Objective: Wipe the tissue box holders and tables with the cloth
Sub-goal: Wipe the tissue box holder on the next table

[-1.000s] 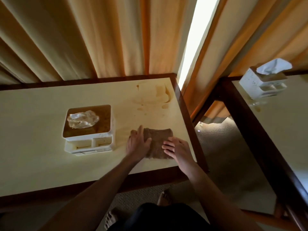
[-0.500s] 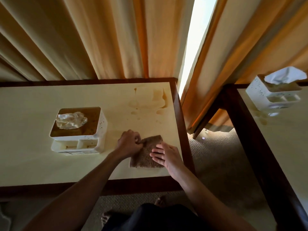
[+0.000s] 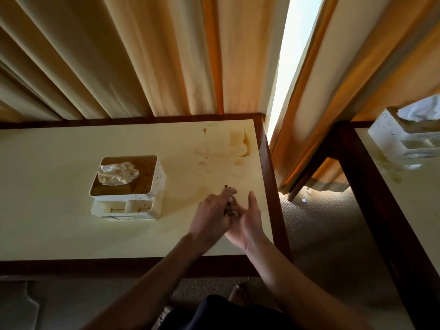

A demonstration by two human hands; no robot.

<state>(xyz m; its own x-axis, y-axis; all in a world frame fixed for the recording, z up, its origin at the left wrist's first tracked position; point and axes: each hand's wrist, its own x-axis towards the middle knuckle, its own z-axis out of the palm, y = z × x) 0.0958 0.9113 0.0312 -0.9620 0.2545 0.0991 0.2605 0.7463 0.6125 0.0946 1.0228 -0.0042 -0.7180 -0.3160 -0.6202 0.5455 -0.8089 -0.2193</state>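
Hands are meeting palm to palm above the near right part of the table (image 3: 71,234): the left hand (image 3: 212,214) and the right hand (image 3: 247,220) are pressing together, fingers stretched forward, with only dark scraps of the cloth (image 3: 229,211) peeking out between them. The cloth seems to be squeezed flat between the two palms, though blur is hiding how each hand is gripping it. Beneath them the cream tabletop with its dark wooden border is carrying brownish stains (image 3: 228,148) toward the far right corner. To the left of the hands, well apart, the white tissue box holder (image 3: 147,201) is sitting upright with a crumpled tissue (image 3: 117,173) poking from its brown top and small open compartments facing the near edge. Cream and orange curtains (image 3: 142,55) are hanging behind the table, parting at a bright strip of window (image 3: 292,55). Across a gap of patterned carpet (image 3: 316,225), a second table (image 3: 416,210) is standing at the right, holding a second tissue box holder (image 3: 404,139) at the frame edge. Bare toes and dark clothing are showing at the bottom.
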